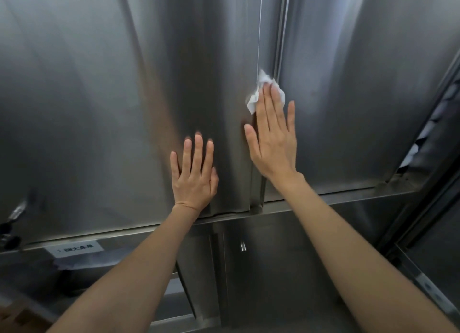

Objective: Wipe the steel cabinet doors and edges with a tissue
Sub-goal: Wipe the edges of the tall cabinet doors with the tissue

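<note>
Head view: two flat hands on the grey steel cabinet doors (99, 108).
The right hand (272, 143) presses the crumpled white tissue (258, 93) with straight fingers on the vertical door edge (258, 46); the left hand (194, 176) lies open on the left door, wide bare steel beside it.
</note>
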